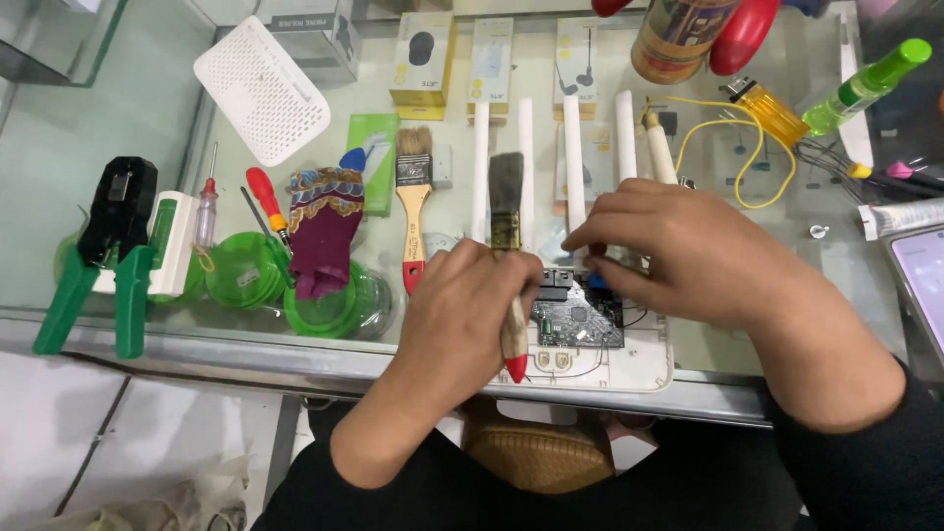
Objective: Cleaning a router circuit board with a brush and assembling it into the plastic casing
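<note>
My left hand (462, 305) is closed around a paintbrush (507, 211) with dark bristles pointing away from me and a red-tipped wooden handle. My right hand (678, 246) rests fingers-down on an opened white router base (629, 369), touching the far edge of its dark circuit board (580, 323). Several white antennas (573, 147) stick out from the router toward the back of the glass counter (246, 344).
A second brush (414, 197), a white perforated router lid (261, 88), screwdrivers (264, 197), a green crimping tool (108, 256), green round lids (241, 270), a patterned cloth (323, 231), small boxes (423, 59), yellow wire (747, 157), a green spray bottle (865, 84) and a phone (924, 280) surround the work.
</note>
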